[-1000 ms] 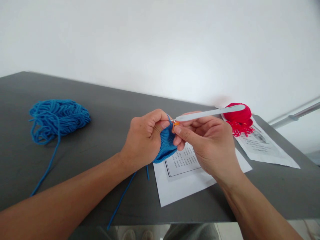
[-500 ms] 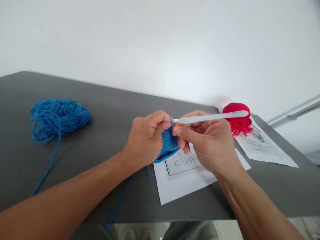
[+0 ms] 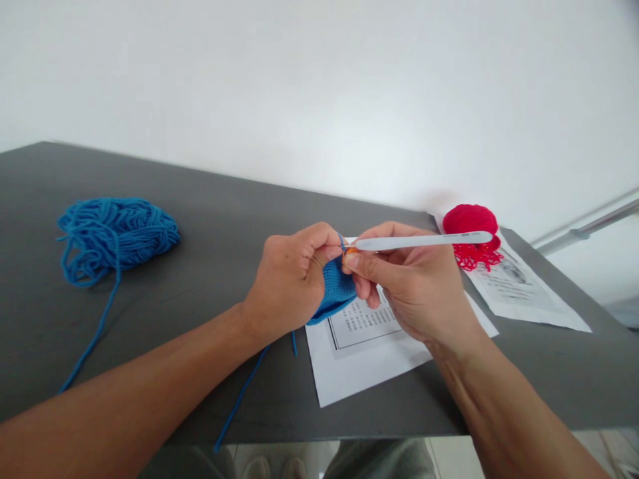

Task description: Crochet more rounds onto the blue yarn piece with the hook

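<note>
My left hand (image 3: 292, 279) is closed around a small round blue crochet piece (image 3: 335, 293), held just above the dark grey table (image 3: 210, 219). My right hand (image 3: 409, 283) pinches a long white crochet hook (image 3: 424, 241) whose tip meets the top edge of the piece, beside a small orange marker (image 3: 349, 251). A blue strand (image 3: 244, 392) hangs from the piece toward the table's front edge. Much of the piece is hidden behind my left fingers.
A loose pile of blue yarn (image 3: 117, 233) lies at the left, with a strand trailing toward me. A red yarn ball (image 3: 470, 223) sits on a printed sheet (image 3: 524, 293) at the right. Another printed sheet (image 3: 364, 352) lies under my hands.
The hook has swung lower and flatter, and its tip has moved in against the edge of the blue piece. Both hands stay in nearly the same place.
</note>
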Tool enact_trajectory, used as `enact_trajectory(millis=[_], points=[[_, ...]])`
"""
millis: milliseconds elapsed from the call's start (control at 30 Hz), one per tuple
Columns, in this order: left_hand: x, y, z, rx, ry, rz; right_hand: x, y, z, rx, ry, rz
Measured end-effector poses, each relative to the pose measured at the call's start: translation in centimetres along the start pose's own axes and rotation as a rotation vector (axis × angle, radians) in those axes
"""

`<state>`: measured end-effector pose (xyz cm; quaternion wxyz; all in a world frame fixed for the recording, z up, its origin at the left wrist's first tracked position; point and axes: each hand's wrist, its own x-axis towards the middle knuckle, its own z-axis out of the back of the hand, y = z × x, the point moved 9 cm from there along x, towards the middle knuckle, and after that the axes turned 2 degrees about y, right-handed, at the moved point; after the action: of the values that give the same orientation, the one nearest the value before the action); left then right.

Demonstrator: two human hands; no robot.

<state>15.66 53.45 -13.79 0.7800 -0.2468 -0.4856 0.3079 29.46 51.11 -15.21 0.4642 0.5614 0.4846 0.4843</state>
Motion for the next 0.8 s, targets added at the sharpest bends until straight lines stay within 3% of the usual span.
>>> enact_trajectory(millis=[800], points=[[-0.09,-0.31,0.13,0.047,-0.002,-0.028,-0.03,-0.15,0.06,0.002,-0.013,-0.049]])
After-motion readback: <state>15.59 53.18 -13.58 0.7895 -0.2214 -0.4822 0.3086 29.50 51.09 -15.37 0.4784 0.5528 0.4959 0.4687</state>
